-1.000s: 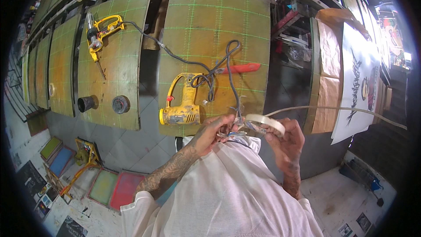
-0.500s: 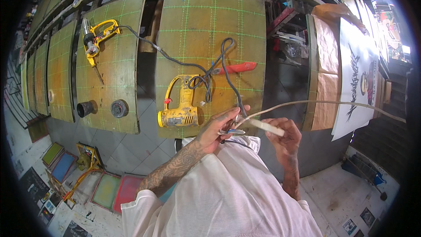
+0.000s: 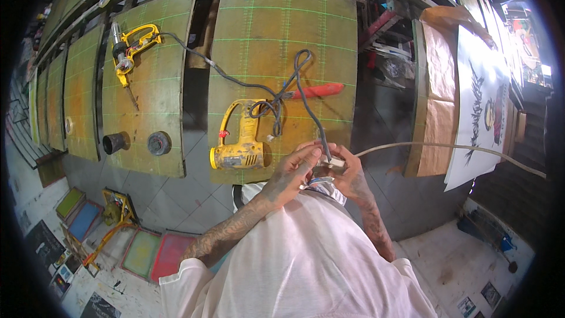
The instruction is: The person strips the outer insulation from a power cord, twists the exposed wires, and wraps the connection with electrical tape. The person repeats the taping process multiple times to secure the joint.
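My left hand [image 3: 290, 172] and my right hand [image 3: 353, 178] are close together in front of my white shirt. My left fingers pinch around the lower end of a dark grey cord [image 3: 313, 119]. Between the hands is a small whitish block [image 3: 335, 163], gripped by my right fingers. A beige cable [image 3: 412, 143] runs from my right hand toward the right. Below my fingers shows a small white and blue piece [image 3: 321, 181], partly covered. How cord, cable and block join is hidden. Up on the board, the cord lies tangled near a yellow heat gun [image 3: 240, 141].
The cord crosses a red-handled tool [image 3: 318, 90] and reaches a yellow drill-like power tool [image 3: 126, 53] on the left board [image 3: 159, 88]. A dark cup [image 3: 115, 144] and a round dark piece [image 3: 159, 143] lie there too. Printed white sheets [image 3: 471, 118] rest at right.
My right hand has moved left and closed in beside my left hand, bringing the whitish piece between them. The beige cable has shifted with it. The tools on the boards stay put.
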### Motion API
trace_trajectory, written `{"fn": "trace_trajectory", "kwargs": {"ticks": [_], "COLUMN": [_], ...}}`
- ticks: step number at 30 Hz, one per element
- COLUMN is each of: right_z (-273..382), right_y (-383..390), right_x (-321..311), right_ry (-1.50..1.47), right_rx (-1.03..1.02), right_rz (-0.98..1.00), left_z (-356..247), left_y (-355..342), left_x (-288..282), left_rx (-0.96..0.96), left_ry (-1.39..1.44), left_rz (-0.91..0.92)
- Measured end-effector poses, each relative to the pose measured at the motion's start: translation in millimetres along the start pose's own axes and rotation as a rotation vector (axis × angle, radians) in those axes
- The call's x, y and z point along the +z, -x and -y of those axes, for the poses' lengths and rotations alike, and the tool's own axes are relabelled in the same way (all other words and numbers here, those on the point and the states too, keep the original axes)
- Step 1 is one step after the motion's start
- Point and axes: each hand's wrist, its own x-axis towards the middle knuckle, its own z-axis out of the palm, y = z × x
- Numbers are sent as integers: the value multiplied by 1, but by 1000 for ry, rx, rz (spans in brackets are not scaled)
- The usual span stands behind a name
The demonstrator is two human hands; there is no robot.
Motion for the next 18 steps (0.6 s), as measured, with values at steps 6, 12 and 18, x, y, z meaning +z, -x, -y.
{"fn": "trace_trajectory", "kwargs": {"ticks": [6,12,18], "right_z": [52,73,51], "right_y": [-4,-5,-10], "right_x": [-24,-13,-1], "right_ry": [303,111,-60], "right_rx": [-282,-117,-48], "right_rz": [62,72,32], "left_z": [3,-6,-6], "left_y": [1,7,7], "left_x": [-2,8,-2], "left_rx": [-1,39,105], "left_ry": [-102,-316,-579], "left_rz": [-48,-104,-78]}}
